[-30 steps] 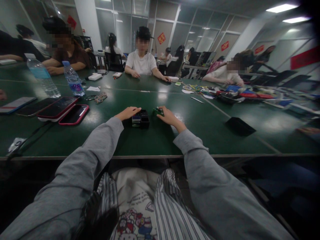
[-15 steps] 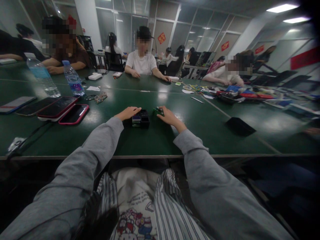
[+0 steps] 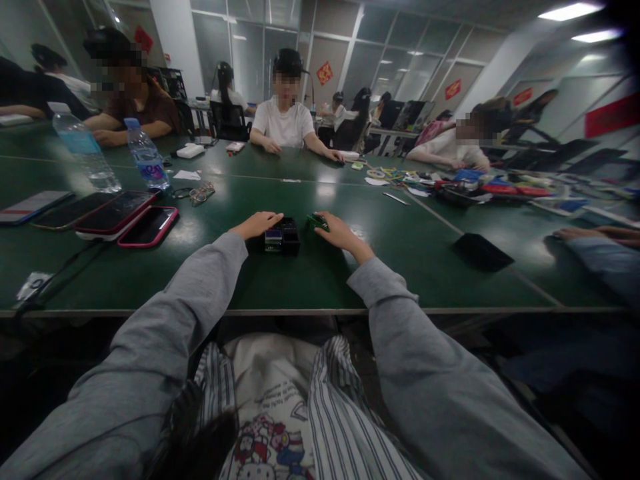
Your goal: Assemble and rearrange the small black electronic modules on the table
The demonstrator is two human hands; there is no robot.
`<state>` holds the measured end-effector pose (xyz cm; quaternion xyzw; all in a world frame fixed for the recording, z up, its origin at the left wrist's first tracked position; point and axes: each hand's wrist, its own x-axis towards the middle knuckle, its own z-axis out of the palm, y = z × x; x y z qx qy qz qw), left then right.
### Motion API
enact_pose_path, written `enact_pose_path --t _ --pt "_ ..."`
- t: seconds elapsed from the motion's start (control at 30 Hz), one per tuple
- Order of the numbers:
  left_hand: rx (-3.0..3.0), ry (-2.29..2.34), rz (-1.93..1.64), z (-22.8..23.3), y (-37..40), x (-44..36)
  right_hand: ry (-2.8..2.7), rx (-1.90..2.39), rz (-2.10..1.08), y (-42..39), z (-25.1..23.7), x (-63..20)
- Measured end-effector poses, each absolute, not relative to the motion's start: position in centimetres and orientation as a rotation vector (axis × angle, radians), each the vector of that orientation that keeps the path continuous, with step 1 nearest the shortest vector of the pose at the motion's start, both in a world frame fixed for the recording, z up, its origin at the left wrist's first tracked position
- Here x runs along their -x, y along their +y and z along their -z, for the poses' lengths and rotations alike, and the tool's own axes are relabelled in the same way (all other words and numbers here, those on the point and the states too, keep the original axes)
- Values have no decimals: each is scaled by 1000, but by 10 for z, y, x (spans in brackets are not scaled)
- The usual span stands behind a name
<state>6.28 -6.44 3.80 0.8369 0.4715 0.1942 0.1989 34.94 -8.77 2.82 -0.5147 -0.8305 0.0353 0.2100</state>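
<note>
A small black box (image 3: 291, 244) with compartments sits on the green table in front of me. Small flat pieces (image 3: 273, 235) fill its left side, and the right compartments look dark. My left hand (image 3: 257, 225) grips the box at its far left edge, its fingertips reaching over the back. Just right of the box, my right hand (image 3: 336, 231) is closed on green circuit boards (image 3: 315, 222), which poke out past the fingers on the left. How many boards it holds is hidden.
Several phones (image 3: 149, 227) and two water bottles (image 3: 146, 157) stand at left, near eyeglasses (image 3: 201, 193). At right lie a black flat pouch (image 3: 483, 251), a pen (image 3: 396, 199) and a pile of cables and tools (image 3: 470, 187). A co-worker's arm (image 3: 595, 250) rests on the right edge.
A co-worker's sleeve and hands have come further into view on the right. My hands, the box and the circuit boards stay nearly where they were.
</note>
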Motion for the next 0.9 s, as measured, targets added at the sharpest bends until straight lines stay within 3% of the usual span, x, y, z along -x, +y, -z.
enact_pose_path --t 0.9 --pt "-2348 1308 -562 -37 -65 -62 -2218 1526 -139 -90 -29 -349"
